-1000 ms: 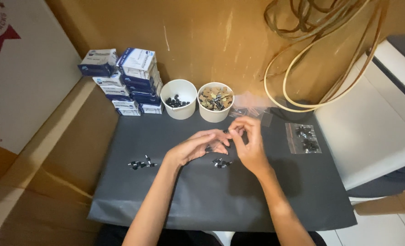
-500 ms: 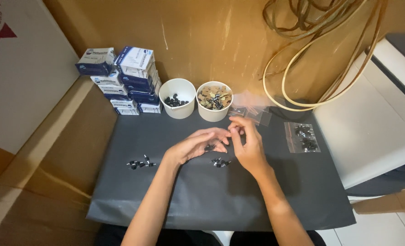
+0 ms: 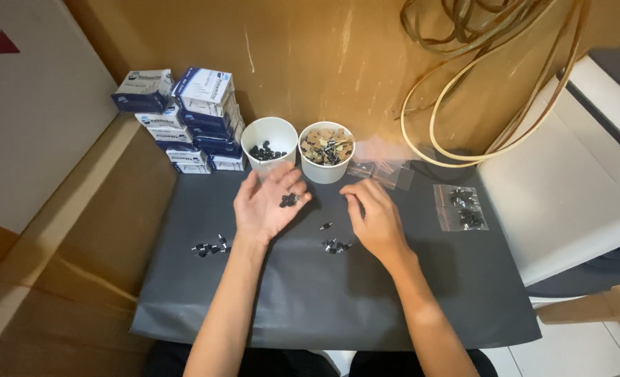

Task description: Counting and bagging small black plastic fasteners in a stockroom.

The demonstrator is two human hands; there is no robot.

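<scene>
Left hand [image 3: 264, 206] cups small black parts [image 3: 288, 200]; right hand [image 3: 374, 220] rests on grey mat [image 3: 338, 300].

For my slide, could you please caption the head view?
Left hand cups small black parts; right hand rests on the grey mat.

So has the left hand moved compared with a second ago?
Yes. The left hand has opened palm-up and swung back toward the white cup, away from the right hand.

warm, dim indoor light from above; soft shadows, mostly sharp, edges slightly stretched.
</scene>
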